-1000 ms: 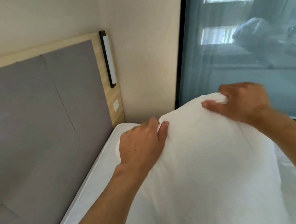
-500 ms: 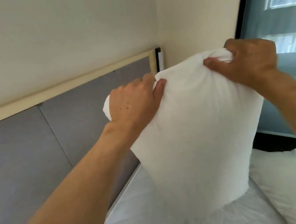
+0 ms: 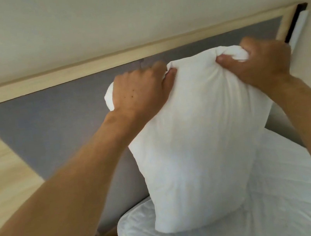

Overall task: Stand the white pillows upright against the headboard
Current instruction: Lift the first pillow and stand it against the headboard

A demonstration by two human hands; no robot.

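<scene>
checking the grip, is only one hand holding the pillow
No, both the left hand and the right hand pinch the top edge of the white pillow.

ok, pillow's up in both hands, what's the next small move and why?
Probably ease the pillow back until it leans on the grey headboard. Both hands, left hand and right hand, pinch its top edge, and its bottom already meets the mattress.

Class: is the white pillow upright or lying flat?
Upright. The pillow hangs long-side vertical, left hand and right hand pinching its top; whether its bottom rests on the mattress: cannot tell.
</scene>
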